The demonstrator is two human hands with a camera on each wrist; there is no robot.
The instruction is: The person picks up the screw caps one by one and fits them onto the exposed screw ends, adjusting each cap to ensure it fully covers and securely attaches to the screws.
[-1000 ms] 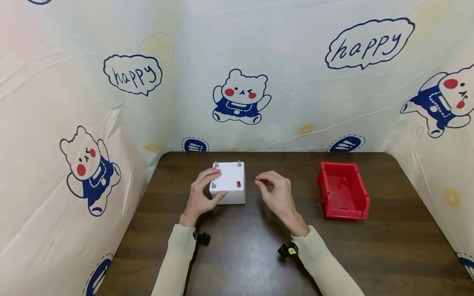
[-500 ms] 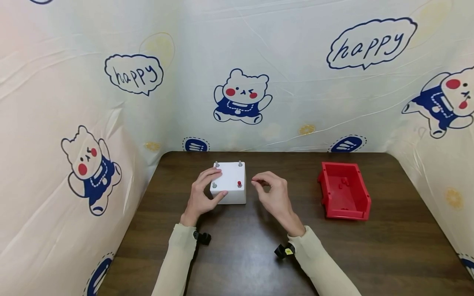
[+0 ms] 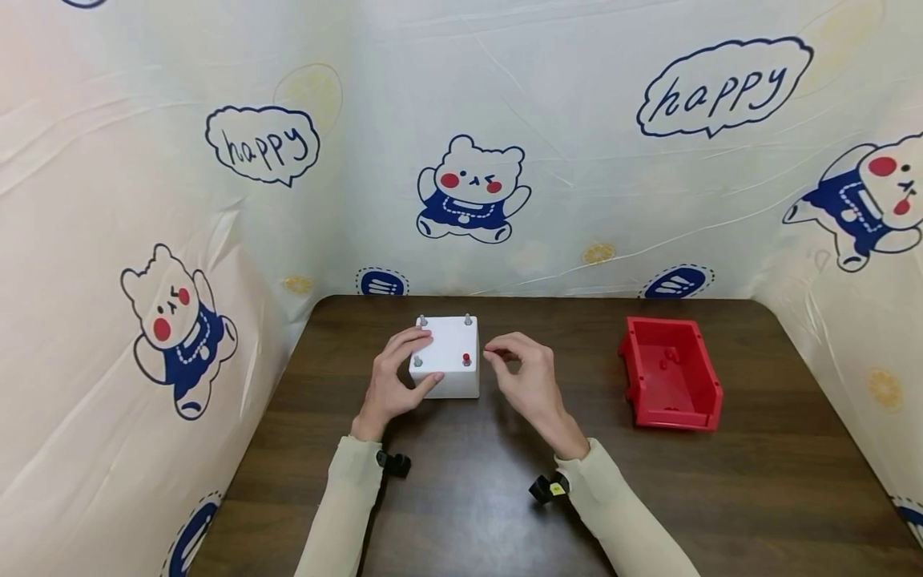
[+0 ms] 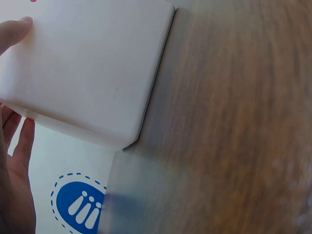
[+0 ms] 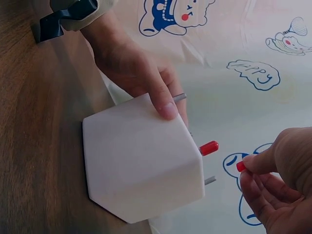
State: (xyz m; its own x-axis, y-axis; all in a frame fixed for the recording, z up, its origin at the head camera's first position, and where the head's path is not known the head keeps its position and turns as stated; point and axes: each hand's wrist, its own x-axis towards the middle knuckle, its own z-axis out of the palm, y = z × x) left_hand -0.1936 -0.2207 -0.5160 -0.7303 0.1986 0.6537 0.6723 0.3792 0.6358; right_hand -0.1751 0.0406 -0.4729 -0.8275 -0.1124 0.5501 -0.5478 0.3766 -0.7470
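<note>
A white box point(image 3: 443, 340) stands on the table with metal posts point(image 3: 468, 320) sticking up near the corners of its top. A red cap point(image 5: 210, 147) covers the near right post. My left hand point(image 3: 389, 389) holds the box from the left, its thumb on the near face and fingers at the top and left edge. Between thumb and forefinger, my right hand point(image 3: 530, 385) pinches a small red cap point(image 5: 241, 166), just right of the box and apart from it. In the left wrist view, the thumb point(image 4: 17, 31) presses the box's near face.
To the right stands a red plastic bin point(image 3: 671, 393) with a few small red pieces point(image 3: 671, 353) in it. The wooden table point(image 3: 461, 497) ends at a printed curtain point(image 3: 577, 160) behind and at both sides. Each wrist wears a small black camera point(image 3: 395, 465).
My right hand has moved left, closer to the box, with the red cap still pinched. The left hand and the box stay in place.
</note>
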